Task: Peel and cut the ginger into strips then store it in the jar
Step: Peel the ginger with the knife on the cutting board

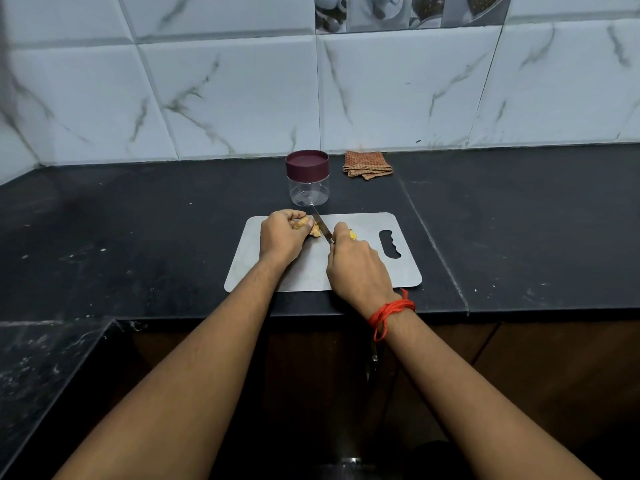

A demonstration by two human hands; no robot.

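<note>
My left hand (pixel 281 237) grips a knobbly piece of ginger (pixel 309 226) over the far left part of a grey cutting board (pixel 367 271). My right hand (pixel 356 268) holds a knife (pixel 322 227) by its yellow handle, and the blade points away and to the left, its edge against the ginger. A clear plastic jar (pixel 308 178) with a maroon lid screwed on stands just beyond the board. Most of the ginger is hidden inside my left fingers.
A folded orange checked cloth (pixel 367 164) lies at the back by the tiled wall, right of the jar. The black counter (pixel 138 237) stretches left and right of the board; its front edge runs just under my forearms.
</note>
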